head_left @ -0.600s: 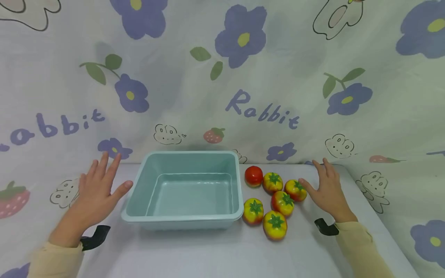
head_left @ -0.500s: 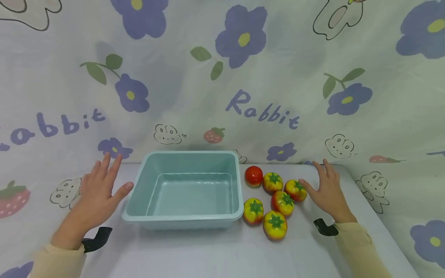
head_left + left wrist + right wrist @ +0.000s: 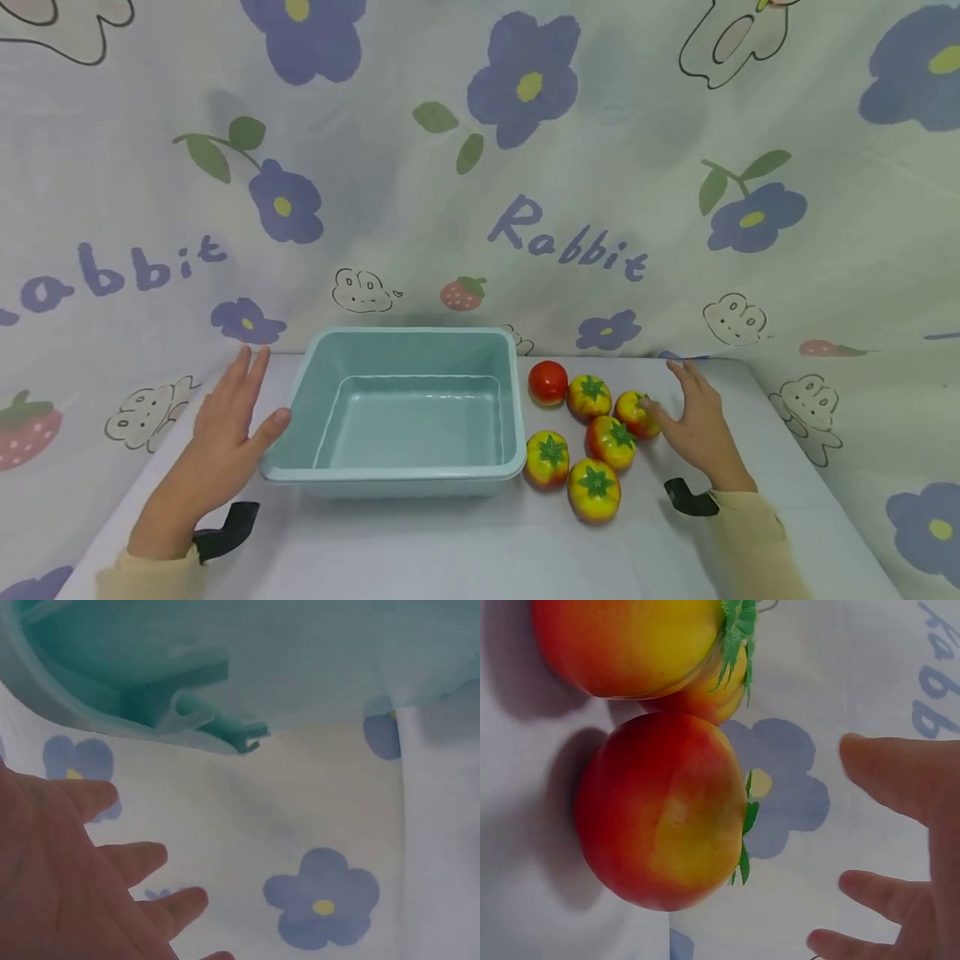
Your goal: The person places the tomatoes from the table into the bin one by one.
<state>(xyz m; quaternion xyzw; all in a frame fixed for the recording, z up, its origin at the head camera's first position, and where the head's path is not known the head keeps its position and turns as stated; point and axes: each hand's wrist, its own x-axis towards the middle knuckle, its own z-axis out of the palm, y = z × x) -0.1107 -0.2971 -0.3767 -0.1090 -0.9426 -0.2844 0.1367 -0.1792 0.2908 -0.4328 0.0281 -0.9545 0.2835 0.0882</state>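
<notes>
My left hand (image 3: 221, 446) hovers with spread fingers beside the left wall of a pale blue-green plastic basin (image 3: 393, 474). In the left wrist view, that hand (image 3: 71, 881) is below the basin's rim (image 3: 45, 697), with a visible gap and nothing in its fingers. My right hand (image 3: 701, 437) stands just right of a yellow-and-red tomato (image 3: 632, 417) with a green leafy top. The right wrist view shows the thumb and fingers of that hand (image 3: 937, 795) apart from the nearest tomato (image 3: 664, 817), holding nothing.
Several more yellow-red tomatoes, among them a front one (image 3: 594, 493), cluster right of the basin; one tomato (image 3: 547, 458) sits close against its wall. A plain red tomato (image 3: 548, 383) lies at the back. Behind the white table (image 3: 420, 550) hangs a printed cloth (image 3: 405, 183).
My left hand has moved right and slightly nearer, toward the basin's side. My right hand has shifted a little left and lower, toward the tomatoes. Basin and tomatoes stay in place.
</notes>
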